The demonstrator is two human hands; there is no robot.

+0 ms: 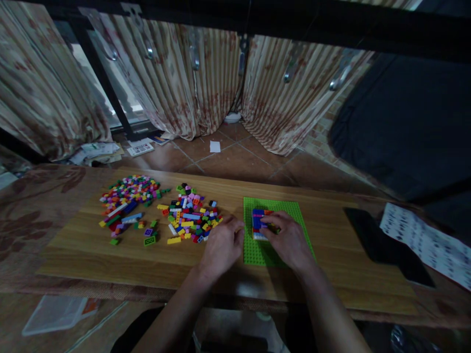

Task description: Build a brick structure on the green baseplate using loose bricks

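Observation:
A green studded baseplate (253, 255) lies on the wooden board, with a low build of toy bricks (258, 214) in blue, red, white and orange on it. My right hand (287, 238) reaches over the baseplate from the right, its thumb and fingers closed on the build and covering part of it. At the baseplate's left edge is my left hand (225, 245), fingers curled together; whatever they hold, if anything, is hidden. Just beyond the left hand spreads a pile of mixed loose bricks (191, 216).
Farther left is a second pile of small bricks (136, 189), with longer bricks in front. On the right, a black flat panel (368, 240) and a printed sheet (423, 240) overlap. The wooden board (154, 267) ends close to me. A dark bar (221, 19) crosses overhead.

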